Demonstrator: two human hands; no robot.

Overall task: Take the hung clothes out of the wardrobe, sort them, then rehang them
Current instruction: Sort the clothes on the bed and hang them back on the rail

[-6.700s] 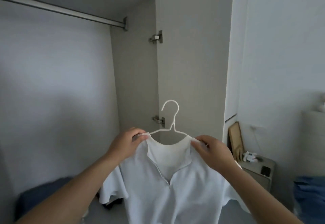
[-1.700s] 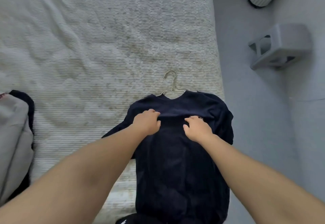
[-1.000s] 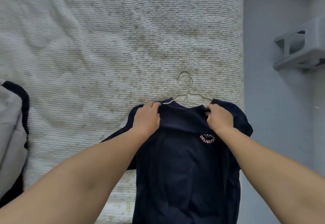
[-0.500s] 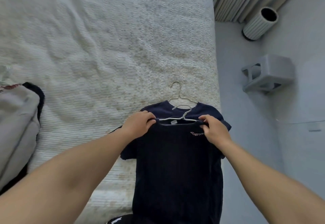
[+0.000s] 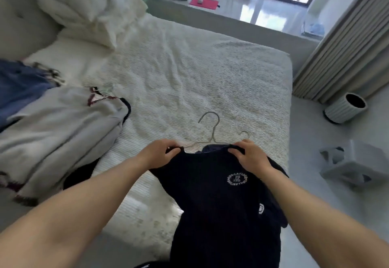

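A dark navy t-shirt (image 5: 214, 208) with a round white chest print is lifted by its shoulders over the bed's near right corner. My left hand (image 5: 160, 153) pinches its left shoulder and my right hand (image 5: 250, 156) grips its right shoulder. Its thin wire hanger (image 5: 210, 128) sticks up from the collar. Under it lies more dark clothing (image 5: 277, 168) with a second hanger hook (image 5: 244, 134) showing beside my right hand. On the left of the bed lies a pile of light grey garments (image 5: 54, 128) and a blue one (image 5: 19, 84).
The bed (image 5: 189, 74) has a white textured cover and pillows (image 5: 84, 8) at its head. On the floor to the right stand a ribbed white bin (image 5: 345, 108) and a grey stool (image 5: 357, 168). Curtains (image 5: 347, 42) hang at the right, by a window sill.
Since the white shirt at the wardrobe, I have turned to the bed. Both hands lifted the top navy t-shirt by its shoulders off the dark pile, and the view has tilted up.
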